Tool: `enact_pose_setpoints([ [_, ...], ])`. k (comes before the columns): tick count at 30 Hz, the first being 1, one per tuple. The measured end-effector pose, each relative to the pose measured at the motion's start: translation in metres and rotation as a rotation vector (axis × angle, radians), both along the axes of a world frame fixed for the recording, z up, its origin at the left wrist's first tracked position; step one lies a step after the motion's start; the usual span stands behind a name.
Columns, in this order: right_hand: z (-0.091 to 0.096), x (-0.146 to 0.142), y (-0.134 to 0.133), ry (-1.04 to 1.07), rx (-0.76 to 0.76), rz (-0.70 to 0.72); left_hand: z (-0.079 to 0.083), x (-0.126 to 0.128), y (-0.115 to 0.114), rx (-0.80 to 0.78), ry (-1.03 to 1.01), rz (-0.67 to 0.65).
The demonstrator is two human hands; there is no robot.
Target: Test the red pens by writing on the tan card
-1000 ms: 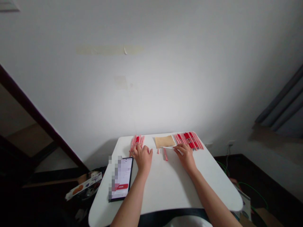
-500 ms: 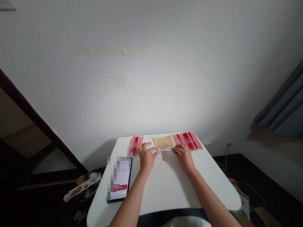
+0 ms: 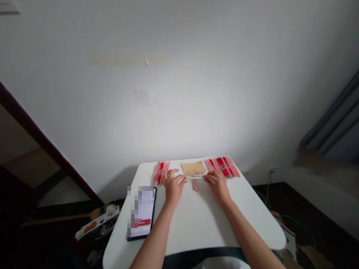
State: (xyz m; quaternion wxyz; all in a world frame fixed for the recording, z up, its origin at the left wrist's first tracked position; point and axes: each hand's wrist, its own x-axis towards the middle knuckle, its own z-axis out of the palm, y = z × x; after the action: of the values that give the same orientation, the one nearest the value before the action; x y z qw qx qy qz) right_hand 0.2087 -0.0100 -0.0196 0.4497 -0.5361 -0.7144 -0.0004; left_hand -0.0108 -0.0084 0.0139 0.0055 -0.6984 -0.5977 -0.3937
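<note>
On the white table (image 3: pixel 196 224), my left hand (image 3: pixel 172 185) and my right hand (image 3: pixel 217 183) rest near the far edge, their fingertips pinched towards each other. My right hand holds a thin white refill (image 3: pixel 198 177) that points left. My left hand pinches a small pink piece (image 3: pixel 186 180) at the refill's tip. A pink pen barrel (image 3: pixel 195 185) lies on the table between the hands. A row of pink and red pens (image 3: pixel 160 172) lies behind my left hand. A second, larger row of pens (image 3: pixel 223 166) lies behind my right hand.
A tan card (image 3: pixel 194 167) lies at the far edge between the two rows. A phone (image 3: pixel 142 212) with a lit screen lies at the table's left side. A printed box (image 3: pixel 97 223) sits on the dark floor to the left. Green cables (image 3: pixel 291 220) run on the floor at right.
My left hand left the left row of pens and moved right, picking up the small pink piece. It now meets the tip of the refill in my right hand.
</note>
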Motion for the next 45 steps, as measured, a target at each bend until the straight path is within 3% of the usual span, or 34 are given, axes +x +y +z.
enact_pose_setpoints([
  [10,-0.001,0.003,0.0,-0.011,-0.007,-0.063,-0.001,-0.004,0.0,-0.048,0.036,0.19],
  [19,-0.001,0.003,0.0,-0.015,0.007,-0.074,-0.003,-0.003,-0.002,-0.107,0.133,0.265],
  [32,-0.001,0.003,0.0,-0.012,-0.009,-0.08,-0.009,-0.004,0.0,-0.103,0.18,0.29],
  [45,-0.002,0.004,0.002,-0.008,-0.004,-0.07,-0.005,-0.005,-0.002,-0.105,0.169,0.294],
])
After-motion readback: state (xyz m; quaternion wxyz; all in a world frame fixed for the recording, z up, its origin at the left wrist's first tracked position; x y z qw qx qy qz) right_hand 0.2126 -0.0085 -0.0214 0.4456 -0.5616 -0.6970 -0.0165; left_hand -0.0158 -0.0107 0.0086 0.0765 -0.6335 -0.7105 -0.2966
